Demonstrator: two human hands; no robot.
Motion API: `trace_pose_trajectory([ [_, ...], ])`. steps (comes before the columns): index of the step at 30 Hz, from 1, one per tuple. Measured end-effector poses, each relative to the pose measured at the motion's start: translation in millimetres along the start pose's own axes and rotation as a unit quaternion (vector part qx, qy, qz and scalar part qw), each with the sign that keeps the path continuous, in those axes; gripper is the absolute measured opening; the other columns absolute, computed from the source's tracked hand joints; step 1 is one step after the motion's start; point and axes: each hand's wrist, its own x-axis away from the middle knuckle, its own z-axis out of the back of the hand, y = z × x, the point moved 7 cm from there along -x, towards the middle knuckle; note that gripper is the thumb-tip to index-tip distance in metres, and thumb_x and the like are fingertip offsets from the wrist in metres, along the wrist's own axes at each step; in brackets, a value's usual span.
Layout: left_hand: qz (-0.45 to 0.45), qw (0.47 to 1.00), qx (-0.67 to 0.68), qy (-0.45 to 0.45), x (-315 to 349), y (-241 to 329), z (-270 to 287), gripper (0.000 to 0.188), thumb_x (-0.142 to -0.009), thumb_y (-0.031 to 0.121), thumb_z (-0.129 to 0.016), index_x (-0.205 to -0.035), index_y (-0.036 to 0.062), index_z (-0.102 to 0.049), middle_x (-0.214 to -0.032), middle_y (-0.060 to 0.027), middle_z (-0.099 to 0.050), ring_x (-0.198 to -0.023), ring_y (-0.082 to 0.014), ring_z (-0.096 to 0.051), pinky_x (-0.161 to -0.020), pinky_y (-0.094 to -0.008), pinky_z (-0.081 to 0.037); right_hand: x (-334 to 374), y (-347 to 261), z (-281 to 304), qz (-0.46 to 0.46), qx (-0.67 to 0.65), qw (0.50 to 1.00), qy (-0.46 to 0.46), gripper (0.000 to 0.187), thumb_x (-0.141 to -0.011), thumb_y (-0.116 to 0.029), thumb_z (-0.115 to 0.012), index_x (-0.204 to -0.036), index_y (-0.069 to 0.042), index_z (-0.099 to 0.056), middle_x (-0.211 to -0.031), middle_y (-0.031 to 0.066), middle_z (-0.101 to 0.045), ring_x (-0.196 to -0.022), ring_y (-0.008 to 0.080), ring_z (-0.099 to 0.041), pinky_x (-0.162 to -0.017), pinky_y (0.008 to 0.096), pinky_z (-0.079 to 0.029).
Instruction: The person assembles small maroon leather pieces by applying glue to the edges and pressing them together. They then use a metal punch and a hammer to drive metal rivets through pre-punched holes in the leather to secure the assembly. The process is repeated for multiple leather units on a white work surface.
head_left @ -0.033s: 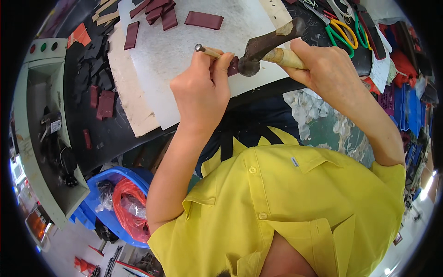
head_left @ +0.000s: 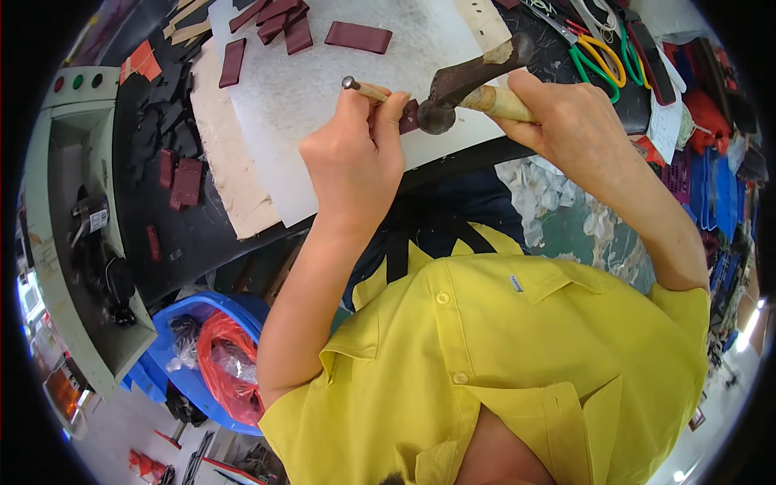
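My left hand (head_left: 356, 149) is closed round a slim wooden-handled tool (head_left: 368, 90) with a shiny metal end; its lower part is hidden by my fingers. Beside those fingertips a dark red leather piece (head_left: 409, 118) lies on the white sheet (head_left: 323, 105), partly covered by my hand. In my right hand (head_left: 566, 117) is the pale handle of a hammer (head_left: 477, 81), whose dark head hangs just right of the leather piece. Several dark red leather strips (head_left: 358, 37) lie at the sheet's far side.
Scissors (head_left: 602, 58) with yellow and green handles lie at the far right. Black scraps (head_left: 166, 113) and more red pieces (head_left: 187, 183) are on the left of the black table. A grey machine housing (head_left: 81, 113) stands left; a blue basin (head_left: 182, 311) with bags sits below.
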Motion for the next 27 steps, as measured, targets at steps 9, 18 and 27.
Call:
trace_pose_trajectory([
  [9, -0.071, 0.993, -0.091, 0.020, 1.8, 19.7, -1.4, 0.022, -0.088, 0.011, -0.072, -0.080, 0.0047, -0.053, -0.061, -0.0064, -0.060, -0.050, -0.0252, -0.060, -0.045, -0.0329, -0.044, 3.8, -0.6, 1.0, -0.022, -0.011, 1.000, -0.016, 0.030, -0.085, -0.028, -0.073, -0.089, -0.004, -0.055, -0.059, 0.0154, -0.060, -0.058, 0.0356, -0.064, -0.053, 0.0431, -0.051],
  [18, -0.103, 0.985, -0.132, -0.028, -3.2, 26.6, -5.3, 0.023, -0.089, 0.014, -0.070, -0.081, 0.0044, -0.050, -0.063, -0.0082, -0.061, -0.052, -0.0273, -0.062, -0.045, -0.0349, -0.047, -25.3, 11.5, 124.7, -0.058, -0.415, 0.871, 0.258, 0.029, -0.099, -0.035, -0.052, -0.093, -0.006, -0.055, -0.058, 0.0059, -0.053, -0.046, 0.0181, -0.049, -0.040, 0.0287, -0.038],
  [27, -0.096, 0.986, -0.128, -0.045, -3.0, 25.7, -3.9, 0.018, -0.092, 0.013, -0.066, -0.084, 0.0043, -0.053, -0.064, -0.0091, -0.065, -0.054, -0.0291, -0.063, -0.047, -0.0395, -0.044, -21.1, 16.1, 67.2, 0.034, 0.030, 0.996, 0.072, 0.027, -0.087, -0.026, -0.071, -0.085, -0.007, -0.052, -0.060, 0.0156, -0.058, -0.059, 0.0375, -0.061, -0.052, 0.0449, -0.048],
])
